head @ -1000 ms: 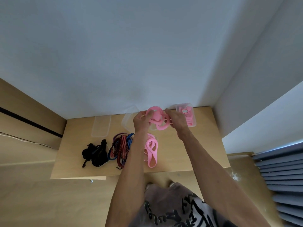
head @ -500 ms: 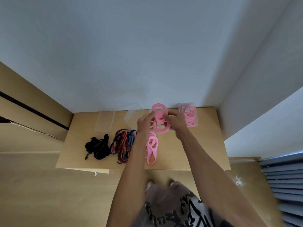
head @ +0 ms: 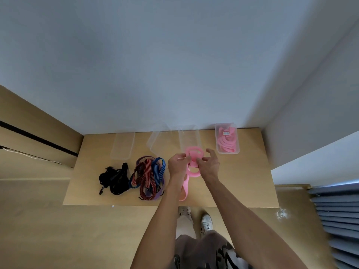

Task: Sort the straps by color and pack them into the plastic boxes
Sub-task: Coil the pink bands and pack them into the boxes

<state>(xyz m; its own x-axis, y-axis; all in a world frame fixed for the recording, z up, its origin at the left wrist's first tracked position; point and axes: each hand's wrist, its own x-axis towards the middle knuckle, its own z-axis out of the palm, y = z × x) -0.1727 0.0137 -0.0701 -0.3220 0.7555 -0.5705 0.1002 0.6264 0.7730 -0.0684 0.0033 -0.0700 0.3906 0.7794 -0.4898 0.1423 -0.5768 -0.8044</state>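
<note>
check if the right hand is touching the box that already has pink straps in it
Apart. The head view shows bare table between the right hand and the box with pink straps; that hand grips the coiled pink strap.

Head view, steeply down, overhead.

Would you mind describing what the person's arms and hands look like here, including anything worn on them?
Both arms are bare up to the frame's bottom edge, with no sleeves visible. The left hand and right hand wear no gloves. No watch, bracelet or ring can be made out at this size.
</note>
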